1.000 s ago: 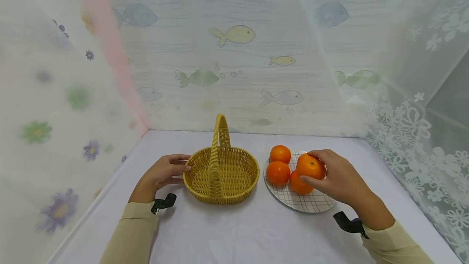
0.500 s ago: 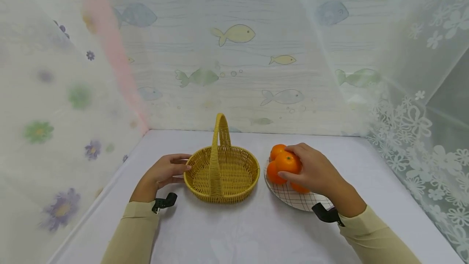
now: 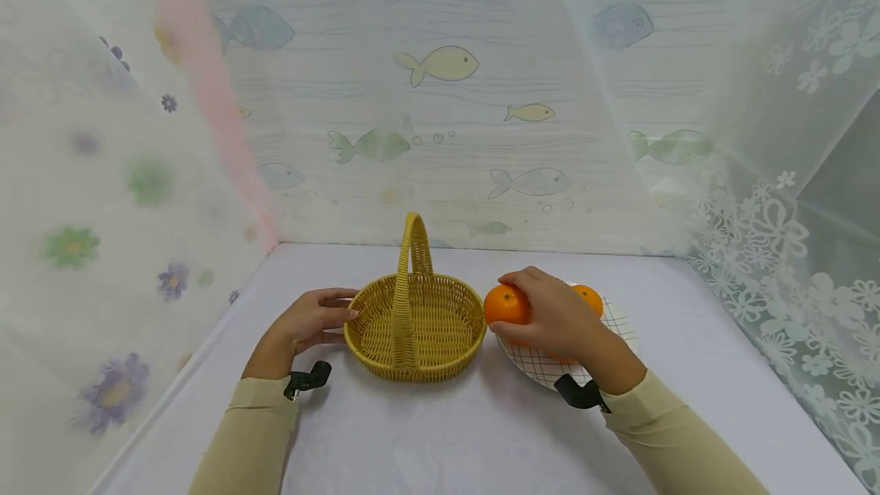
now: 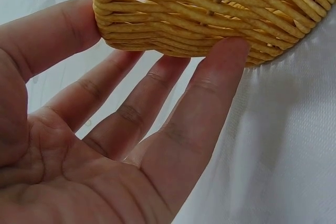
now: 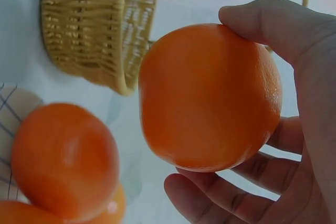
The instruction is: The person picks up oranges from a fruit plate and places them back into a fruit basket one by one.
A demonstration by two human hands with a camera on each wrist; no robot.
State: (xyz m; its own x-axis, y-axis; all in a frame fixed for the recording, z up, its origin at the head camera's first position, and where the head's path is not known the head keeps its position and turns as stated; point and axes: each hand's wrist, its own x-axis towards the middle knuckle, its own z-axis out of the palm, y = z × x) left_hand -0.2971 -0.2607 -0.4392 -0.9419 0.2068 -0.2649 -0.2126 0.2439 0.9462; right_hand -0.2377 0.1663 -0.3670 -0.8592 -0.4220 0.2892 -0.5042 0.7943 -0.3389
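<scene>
A yellow wicker basket [image 3: 440,371] with a tall arched handle [image 3: 403,304] stands on the white cloth. My left hand [image 3: 312,323] holds its left side, the thumb over the rim [image 4: 97,19] and the other fingers against the outer wall. In my right hand [image 3: 560,319] is an orange [image 3: 506,304], gripped between thumb and fingers; it hangs right beside the basket's right rim. Below that hand lies a round white plate [image 3: 622,327] with a dark grid. One orange [image 3: 587,299] shows behind the hand; others on the plate are mostly hidden by it.
In the right wrist view, oranges [image 5: 65,161] lie near the checked plate, the basket beyond them. Fish-printed fabric [image 3: 440,174] hangs behind the table [image 3: 426,441], and floral sheer curtains [image 3: 777,250] hang at the sides. Both wrists carry small black camera mounts [image 3: 308,380].
My right hand has carried the orange leftward, from over the plate to the basket's right rim. The left hand and the basket have stayed in place.
</scene>
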